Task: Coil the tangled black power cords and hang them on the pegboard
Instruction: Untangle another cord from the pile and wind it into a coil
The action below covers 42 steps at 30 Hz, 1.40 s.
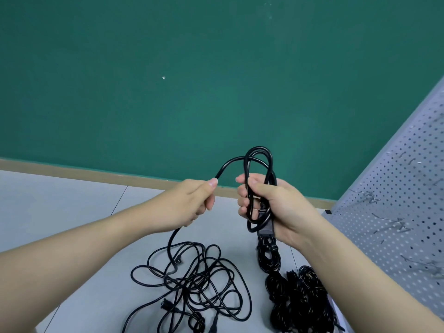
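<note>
My right hand (271, 205) grips a small coil of black power cord (259, 162), several loops standing up above the fist and a plug end hanging below it. The same cord arcs left into my left hand (192, 203), which is closed around it, then drops to a loose tangle of black cords (192, 282) on the floor. At the right edge a grey pegboard (396, 212) leans, carrying metal hooks (367, 195) that are all bare.
A heap of bundled black cords (298, 299) lies on the pale tiled floor (60, 207) below my right wrist. A green wall (168, 80) with a tan baseboard (96, 175) stands behind.
</note>
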### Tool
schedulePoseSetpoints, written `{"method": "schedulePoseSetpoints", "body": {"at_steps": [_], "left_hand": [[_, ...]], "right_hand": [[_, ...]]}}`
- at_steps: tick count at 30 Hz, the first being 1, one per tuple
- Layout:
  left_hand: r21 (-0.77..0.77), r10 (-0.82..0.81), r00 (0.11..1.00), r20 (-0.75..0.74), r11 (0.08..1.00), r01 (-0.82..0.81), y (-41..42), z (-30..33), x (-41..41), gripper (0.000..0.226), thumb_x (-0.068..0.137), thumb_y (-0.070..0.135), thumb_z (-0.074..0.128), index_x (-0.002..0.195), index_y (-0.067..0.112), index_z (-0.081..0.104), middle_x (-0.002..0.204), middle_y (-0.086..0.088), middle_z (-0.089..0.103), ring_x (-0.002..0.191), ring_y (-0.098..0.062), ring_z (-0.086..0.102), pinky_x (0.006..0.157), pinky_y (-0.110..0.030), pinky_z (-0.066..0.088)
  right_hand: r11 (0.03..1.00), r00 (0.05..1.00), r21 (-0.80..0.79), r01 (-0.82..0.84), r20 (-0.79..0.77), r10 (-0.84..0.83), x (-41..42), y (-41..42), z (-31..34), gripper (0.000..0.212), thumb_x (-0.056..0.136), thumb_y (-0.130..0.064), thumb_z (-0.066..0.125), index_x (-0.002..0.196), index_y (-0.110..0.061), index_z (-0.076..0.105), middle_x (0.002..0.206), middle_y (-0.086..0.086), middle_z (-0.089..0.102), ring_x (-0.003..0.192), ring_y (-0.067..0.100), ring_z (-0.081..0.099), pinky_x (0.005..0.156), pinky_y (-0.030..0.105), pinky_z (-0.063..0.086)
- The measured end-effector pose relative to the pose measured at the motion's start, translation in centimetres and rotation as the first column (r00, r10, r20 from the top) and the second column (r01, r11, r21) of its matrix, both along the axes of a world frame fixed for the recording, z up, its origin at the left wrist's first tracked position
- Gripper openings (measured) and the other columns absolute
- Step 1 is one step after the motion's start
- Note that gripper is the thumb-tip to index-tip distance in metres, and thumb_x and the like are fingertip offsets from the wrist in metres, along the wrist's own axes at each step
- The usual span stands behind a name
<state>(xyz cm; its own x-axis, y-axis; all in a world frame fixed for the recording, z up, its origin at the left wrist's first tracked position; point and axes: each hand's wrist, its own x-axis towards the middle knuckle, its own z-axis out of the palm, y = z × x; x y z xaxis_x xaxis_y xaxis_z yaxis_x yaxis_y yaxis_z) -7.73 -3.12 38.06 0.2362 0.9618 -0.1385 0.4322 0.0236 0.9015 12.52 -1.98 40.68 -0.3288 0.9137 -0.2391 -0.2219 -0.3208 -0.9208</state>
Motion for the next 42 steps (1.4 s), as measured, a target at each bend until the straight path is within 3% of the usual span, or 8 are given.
{"method": "schedulePoseSetpoints", "body": {"at_steps": [10, 17, 22, 25, 28, 30, 34, 42], "left_hand": [[-0.322, -0.037, 0.975, 0.221, 0.941, 0.109, -1.2, 1.7, 2.2, 0.069, 0.106, 0.062, 0.026, 0.078, 0.008, 0.058, 0.051, -0.001, 0.024, 0.043, -0.014, 0.014, 0.044, -0.019, 0.014], [-0.372, -0.152, 0.985, 0.080, 0.913, 0.171, -1.1, 1.2, 2.4, 0.097, 0.090, 0.084, 0.015, 0.070, 0.005, 0.068, 0.049, -0.003, 0.043, 0.046, -0.017, 0.040, 0.054, -0.028, 0.046], [-0.292, -0.139, 0.986, -0.096, 0.951, 0.106, -0.8, -0.3, 0.9, 0.083, 0.096, 0.076, 0.024, 0.079, 0.008, 0.067, 0.054, -0.002, 0.053, 0.053, -0.021, 0.052, 0.079, -0.038, 0.057], [-0.287, -0.136, 0.972, -0.190, 0.955, 0.078, -0.5, 0.1, -0.7, 0.066, 0.102, 0.066, 0.031, 0.081, 0.010, 0.060, 0.053, 0.000, 0.044, 0.049, -0.019, 0.043, 0.069, -0.034, 0.052], [-0.176, -0.101, 0.948, -0.302, 0.983, 0.049, -0.4, 1.7, -2.6, 0.064, 0.090, 0.077, 0.040, 0.075, 0.017, 0.058, 0.054, 0.005, 0.040, 0.049, -0.016, 0.033, 0.053, -0.027, 0.037], [0.019, -0.050, 0.908, -0.415, 0.998, 0.063, -0.4, 3.0, -3.9, 0.063, 0.082, 0.080, 0.043, 0.073, 0.019, 0.059, 0.054, 0.008, 0.041, 0.049, -0.013, 0.035, 0.052, -0.027, 0.033], [0.321, -0.011, 0.935, -0.354, 0.938, 0.133, -1.1, 4.6, -4.9, 0.040, 0.096, 0.052, 0.054, 0.077, 0.017, 0.062, 0.058, 0.006, 0.040, 0.051, -0.009, 0.030, 0.048, -0.020, 0.028], [0.463, -0.019, 0.975, -0.220, 0.878, 0.122, -2.0, 5.4, -3.9, 0.030, 0.095, 0.045, 0.060, 0.078, 0.023, 0.073, 0.063, -0.004, 0.055, 0.055, -0.008, 0.037, 0.053, -0.022, 0.031]], "right_hand": [[0.996, 0.990, 0.059, -0.072, 0.126, 0.064, -1.2, -0.6, -1.5, 0.023, 0.104, -0.011, 0.057, 0.120, -0.001, 0.070, 0.095, 0.008, 0.064, 0.059, 0.010, 0.047, 0.053, 0.020, 0.043], [0.992, 0.995, 0.091, -0.091, -0.036, 0.094, -1.6, -0.6, -0.8, 0.011, 0.101, -0.013, 0.060, 0.106, -0.011, 0.069, 0.099, 0.006, 0.071, 0.068, 0.011, 0.055, 0.061, 0.022, 0.050], [0.977, 0.977, 0.091, 0.190, -0.118, -0.179, -0.4, 1.3, 0.1, 0.015, 0.102, -0.010, 0.059, 0.088, -0.011, 0.064, 0.076, 0.003, 0.066, 0.085, 0.022, 0.070, 0.093, 0.038, 0.059], [0.957, 0.897, -0.035, 0.286, -0.342, -0.281, 1.6, 2.9, 0.5, 0.016, 0.105, -0.006, 0.050, 0.090, -0.009, 0.054, 0.070, 0.004, 0.054, 0.063, 0.019, 0.064, 0.083, 0.040, 0.063], [0.936, 0.832, -0.102, 0.336, -0.434, -0.346, 4.0, 4.3, 1.2, 0.014, 0.106, -0.006, 0.046, 0.093, -0.012, 0.048, 0.068, -0.001, 0.045, 0.050, 0.010, 0.040, 0.056, 0.024, 0.049], [0.930, 0.825, -0.110, 0.351, -0.434, -0.363, 5.4, 4.9, 1.4, 0.011, 0.105, -0.008, 0.046, 0.096, -0.012, 0.049, 0.069, -0.001, 0.044, 0.051, 0.011, 0.036, 0.051, 0.023, 0.043], [0.944, 0.883, -0.090, 0.317, -0.335, -0.328, 6.2, 5.2, 0.8, 0.010, 0.104, -0.013, 0.051, 0.111, -0.009, 0.056, 0.072, -0.001, 0.048, 0.056, 0.013, 0.039, 0.057, 0.024, 0.042], [0.992, 0.991, 0.000, 0.127, -0.034, -0.127, 4.2, 4.0, -0.1, 0.039, 0.099, -0.039, 0.062, 0.124, -0.009, 0.063, 0.079, 0.000, 0.053, 0.062, 0.013, 0.043, 0.059, 0.026, 0.040]]}}
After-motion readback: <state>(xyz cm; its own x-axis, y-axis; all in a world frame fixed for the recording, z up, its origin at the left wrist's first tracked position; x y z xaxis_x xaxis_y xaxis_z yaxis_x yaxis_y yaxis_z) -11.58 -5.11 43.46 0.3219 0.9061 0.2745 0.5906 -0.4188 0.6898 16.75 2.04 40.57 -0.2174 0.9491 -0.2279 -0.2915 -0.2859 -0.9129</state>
